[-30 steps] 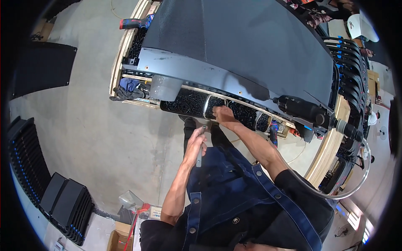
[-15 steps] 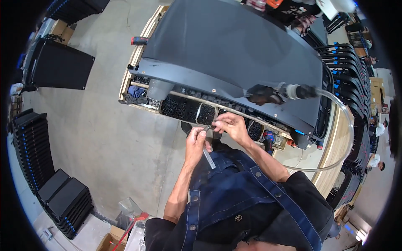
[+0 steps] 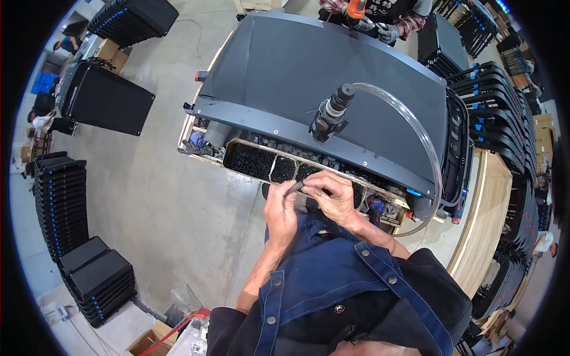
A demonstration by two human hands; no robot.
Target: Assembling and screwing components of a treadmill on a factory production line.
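Note:
In front of my body, my left hand [image 3: 279,210] is closed round a slim grey metal bar [image 3: 294,187], most of which its fingers hide. My right hand [image 3: 332,199] pinches at the bar's upper end; whether a small part sits between those fingertips is hidden. Just beyond both hands, compartments of a wooden tray hold small black screws [image 3: 249,160]. Past the tray lies a large dark grey panel [image 3: 320,65]. A black and silver air tool [image 3: 328,115] with a clear hose [image 3: 424,136] hangs over it, apart from my hands.
Across the panel, another person's gloved hands [image 3: 389,32] work beside an orange tool [image 3: 356,9]. Black frames [image 3: 496,113] are stacked at the right, near a light wooden beam [image 3: 478,219]. Stacks of black panels [image 3: 59,202] stand at the left.
The bar's flat lower end, earlier hanging below my left hand, is now out of sight. My hands have come closer together. The view has shifted, and the air tool appears farther left.

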